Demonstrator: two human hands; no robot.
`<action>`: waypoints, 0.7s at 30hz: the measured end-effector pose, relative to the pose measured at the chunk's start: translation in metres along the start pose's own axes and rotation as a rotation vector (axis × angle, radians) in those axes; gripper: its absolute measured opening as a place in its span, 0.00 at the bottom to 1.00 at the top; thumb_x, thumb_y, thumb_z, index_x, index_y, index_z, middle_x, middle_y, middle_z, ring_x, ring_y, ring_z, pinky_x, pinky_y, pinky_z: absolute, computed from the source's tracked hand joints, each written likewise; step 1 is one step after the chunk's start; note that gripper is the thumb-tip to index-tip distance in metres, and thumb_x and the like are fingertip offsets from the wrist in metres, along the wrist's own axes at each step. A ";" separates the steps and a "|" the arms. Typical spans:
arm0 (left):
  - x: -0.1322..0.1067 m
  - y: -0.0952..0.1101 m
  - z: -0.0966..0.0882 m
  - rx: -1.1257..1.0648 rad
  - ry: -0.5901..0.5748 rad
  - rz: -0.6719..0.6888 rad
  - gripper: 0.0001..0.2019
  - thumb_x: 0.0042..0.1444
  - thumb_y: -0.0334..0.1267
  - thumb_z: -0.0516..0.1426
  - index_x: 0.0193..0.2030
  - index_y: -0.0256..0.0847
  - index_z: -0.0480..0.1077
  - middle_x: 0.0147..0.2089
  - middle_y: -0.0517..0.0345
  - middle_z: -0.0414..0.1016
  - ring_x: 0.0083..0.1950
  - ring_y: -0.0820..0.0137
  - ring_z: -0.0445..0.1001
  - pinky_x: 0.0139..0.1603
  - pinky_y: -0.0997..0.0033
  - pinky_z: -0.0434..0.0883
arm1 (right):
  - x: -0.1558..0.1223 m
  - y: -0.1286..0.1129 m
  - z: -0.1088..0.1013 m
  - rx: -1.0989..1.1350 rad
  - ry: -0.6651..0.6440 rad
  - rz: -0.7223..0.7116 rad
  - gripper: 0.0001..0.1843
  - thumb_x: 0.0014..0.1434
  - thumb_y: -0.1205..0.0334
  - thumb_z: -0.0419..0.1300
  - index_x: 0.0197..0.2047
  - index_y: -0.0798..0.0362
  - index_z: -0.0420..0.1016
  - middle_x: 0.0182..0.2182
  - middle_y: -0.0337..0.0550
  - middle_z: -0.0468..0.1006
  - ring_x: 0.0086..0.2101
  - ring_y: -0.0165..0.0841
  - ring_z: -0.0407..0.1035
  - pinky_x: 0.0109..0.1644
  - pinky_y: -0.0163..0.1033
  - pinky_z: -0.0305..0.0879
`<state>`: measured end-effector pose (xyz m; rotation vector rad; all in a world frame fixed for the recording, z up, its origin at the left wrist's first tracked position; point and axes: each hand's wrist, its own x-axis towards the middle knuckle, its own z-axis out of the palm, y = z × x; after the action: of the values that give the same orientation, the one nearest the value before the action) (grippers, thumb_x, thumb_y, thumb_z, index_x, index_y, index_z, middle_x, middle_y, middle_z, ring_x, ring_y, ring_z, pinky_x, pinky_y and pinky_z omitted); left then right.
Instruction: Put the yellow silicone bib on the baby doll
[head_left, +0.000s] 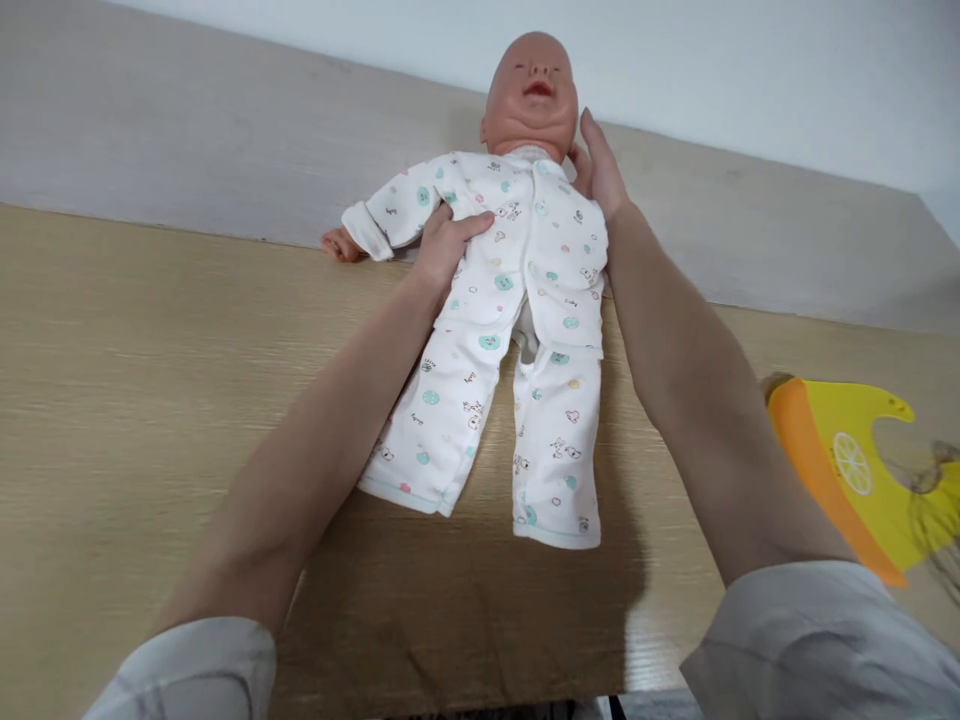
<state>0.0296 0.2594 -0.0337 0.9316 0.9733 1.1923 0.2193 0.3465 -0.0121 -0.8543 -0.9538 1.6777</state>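
From where I stand, the wooden table [187, 350] stretches out at left. The person's left hand [448, 240] is clamped round the side of a doll [536, 250] in white pyjamas, held above the table. The right hand [602, 178] is by its neck and shoulder; I can't tell whether it grips. Further right lies a yellow bib [851, 420].

I can pass on my left
Bib [853, 463] sits beyond my right forearm [686, 350]; doll [559, 250] and grey panel [225, 140] block ahead.
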 end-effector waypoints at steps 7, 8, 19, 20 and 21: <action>0.009 -0.010 -0.007 -0.035 0.013 0.059 0.25 0.35 0.43 0.68 0.43 0.43 0.69 0.45 0.54 0.78 0.58 0.51 0.68 0.56 0.53 0.68 | 0.003 0.004 -0.010 -0.067 0.038 0.021 0.28 0.66 0.41 0.41 0.63 0.45 0.49 0.46 0.26 0.76 0.44 0.19 0.72 0.62 0.38 0.60; 0.010 -0.010 -0.008 -0.045 0.015 0.060 0.24 0.36 0.42 0.67 0.42 0.42 0.69 0.45 0.53 0.78 0.58 0.51 0.68 0.55 0.54 0.68 | 0.003 0.004 -0.012 -0.083 0.018 0.033 0.29 0.65 0.40 0.41 0.63 0.46 0.48 0.46 0.27 0.77 0.44 0.20 0.73 0.62 0.39 0.59; 0.014 -0.011 -0.008 -0.071 -0.003 0.070 0.20 0.39 0.36 0.65 0.43 0.41 0.71 0.45 0.52 0.78 0.55 0.54 0.71 0.55 0.57 0.70 | -0.002 0.002 0.001 -0.117 0.092 0.041 0.23 0.67 0.43 0.39 0.53 0.50 0.61 0.41 0.26 0.78 0.46 0.17 0.70 0.63 0.36 0.56; 0.014 -0.011 -0.009 -0.067 0.003 0.068 0.21 0.39 0.36 0.65 0.43 0.41 0.71 0.45 0.51 0.78 0.56 0.54 0.71 0.55 0.57 0.70 | -0.001 0.002 0.001 -0.119 0.115 0.051 0.25 0.67 0.43 0.39 0.51 0.52 0.63 0.40 0.28 0.79 0.46 0.17 0.70 0.63 0.36 0.55; 0.014 -0.011 -0.009 -0.066 0.006 0.068 0.21 0.38 0.35 0.65 0.43 0.41 0.71 0.45 0.51 0.78 0.56 0.54 0.70 0.56 0.58 0.69 | -0.001 0.002 0.001 -0.116 0.139 0.067 0.26 0.67 0.42 0.39 0.48 0.54 0.64 0.38 0.30 0.79 0.46 0.16 0.69 0.63 0.36 0.54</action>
<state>0.0259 0.2724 -0.0482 0.9150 0.9076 1.2783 0.2173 0.3452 -0.0133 -1.0769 -0.9431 1.6087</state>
